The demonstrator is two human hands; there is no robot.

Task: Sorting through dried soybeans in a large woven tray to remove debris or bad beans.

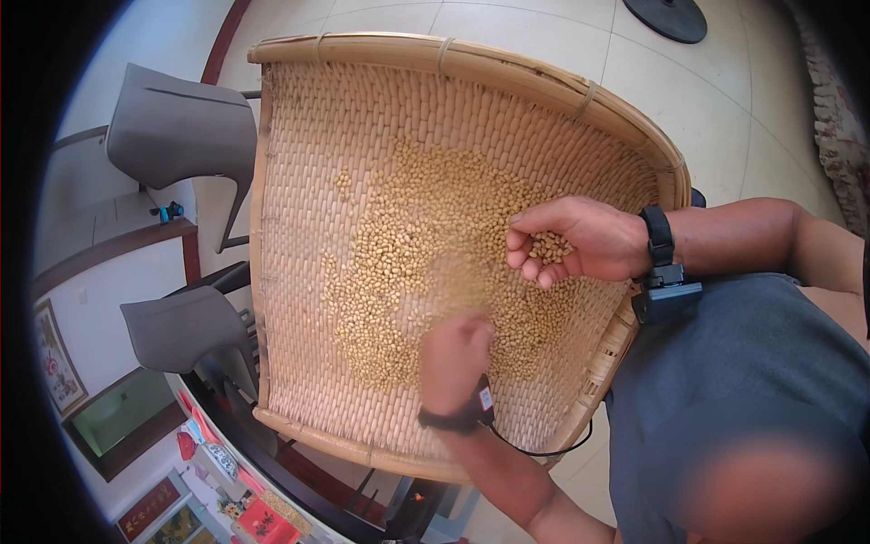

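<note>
A woven bamboo winnowing basket [319, 231] lies in front of me, with a broad spread of small yellow beans [387, 272] that look like soybeans across its middle. Palm up and fingers curled, my right hand [578, 238] cups a small handful of beans [550, 248] above the right part of the spread. My left hand [455, 353] is low over the near side of the beans, blurred by motion. A hazy streak of beans [462, 279] shows beside its fingers. Whether it holds any is hidden by the blur.
Black straps with devices circle both wrists; a black cable [544, 453] runs from the left one. Two grey chairs [183, 129] stand beyond the basket's left edge. A table [231, 469] with red items is at lower left. A round black base [669, 17] rests on the tiled floor.
</note>
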